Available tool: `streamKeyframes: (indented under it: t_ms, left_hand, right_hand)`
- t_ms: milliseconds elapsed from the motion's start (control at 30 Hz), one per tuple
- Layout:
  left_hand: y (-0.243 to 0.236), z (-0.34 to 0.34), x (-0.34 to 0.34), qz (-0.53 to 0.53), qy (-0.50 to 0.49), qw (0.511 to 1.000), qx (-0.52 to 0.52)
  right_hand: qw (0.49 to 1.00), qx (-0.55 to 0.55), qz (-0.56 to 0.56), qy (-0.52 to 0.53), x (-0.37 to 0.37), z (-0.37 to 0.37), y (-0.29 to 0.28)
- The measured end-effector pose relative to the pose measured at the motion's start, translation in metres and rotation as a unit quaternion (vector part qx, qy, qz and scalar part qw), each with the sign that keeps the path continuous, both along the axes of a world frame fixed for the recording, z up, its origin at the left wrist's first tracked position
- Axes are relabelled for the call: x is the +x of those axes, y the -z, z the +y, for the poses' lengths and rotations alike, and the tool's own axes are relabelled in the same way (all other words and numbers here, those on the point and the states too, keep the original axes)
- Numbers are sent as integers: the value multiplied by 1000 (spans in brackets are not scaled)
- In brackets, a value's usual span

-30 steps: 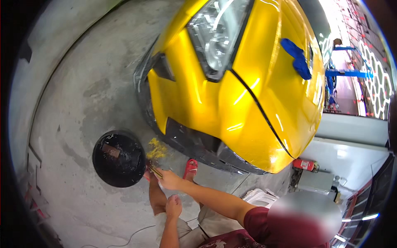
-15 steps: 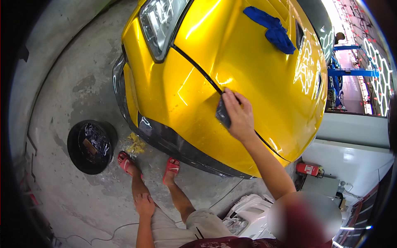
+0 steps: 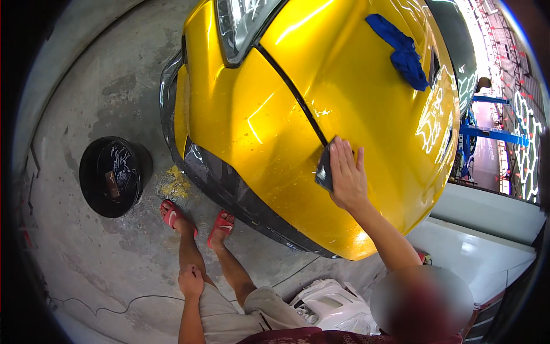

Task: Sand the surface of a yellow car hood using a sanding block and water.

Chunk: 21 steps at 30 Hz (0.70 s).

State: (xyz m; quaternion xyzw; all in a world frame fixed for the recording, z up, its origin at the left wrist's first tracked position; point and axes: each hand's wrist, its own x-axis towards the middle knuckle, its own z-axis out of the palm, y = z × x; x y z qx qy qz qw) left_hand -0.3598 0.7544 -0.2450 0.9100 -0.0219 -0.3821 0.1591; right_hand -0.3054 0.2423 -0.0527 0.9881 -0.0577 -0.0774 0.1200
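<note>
My right hand (image 3: pixel 349 180) lies flat on the front of a yellow car (image 3: pixel 275 120), at the black seam between hood and bumper. Under its fingers is a dark, glossy sheet that looks like wet sandpaper (image 3: pixel 324 172), pressed to the paint. The fingers lie together and the thumb stands apart. Its far side is hidden by the hand. Water drops dot the bumper nearby. Down at the lower left, my left hand (image 3: pixel 191 281) rests on my knee with its fingers curled in, and nothing shows in it.
A black bucket (image 3: pixel 112 178) with water and a brown block stands on the concrete floor at left. A blue cloth (image 3: pixel 401 51) lies on the hood. A white car part (image 3: pixel 335 307) is near my legs. A thin cable (image 3: pixel 126 304) crosses the floor.
My right hand has slid the sandpaper along the seam, nearer to me, and its fingers now lie flatter. My left hand's fingers, spread on the knee before, have curled in. The view has shifted.
</note>
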Motion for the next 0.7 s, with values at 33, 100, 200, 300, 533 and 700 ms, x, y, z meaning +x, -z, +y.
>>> streamKeyframes:
  t_ms: [33, 100, 200, 300, 533, 700]
  left_hand:
    - [0, -2, -6, 3, -10, 1000, -1]
    - [3, -4, -10, 0, -2, 1000, 12]
    - [9, -8, -20, -3, 18, 999, 31]
    - [7, -13, -13, 4, 14, 999, 42]
    - [2, -8, -8, 35, 9, 998, 58]
    - [8, 0, -15, 28, 7, 997, 73]
  right_hand:
    - [1000, 5, 14, 9, -2, 1, -3]
    - [1000, 7, -2, 3, 14, 0, 5]
    - [999, 17, -25, -15, 82, 8, 0]
    - [1000, 18, -17, -1, 51, 7, 4]
    - [999, 19, -29, -21, 85, 13, 2]
    - [997, 69, -6, 21, 30, 13, 10]
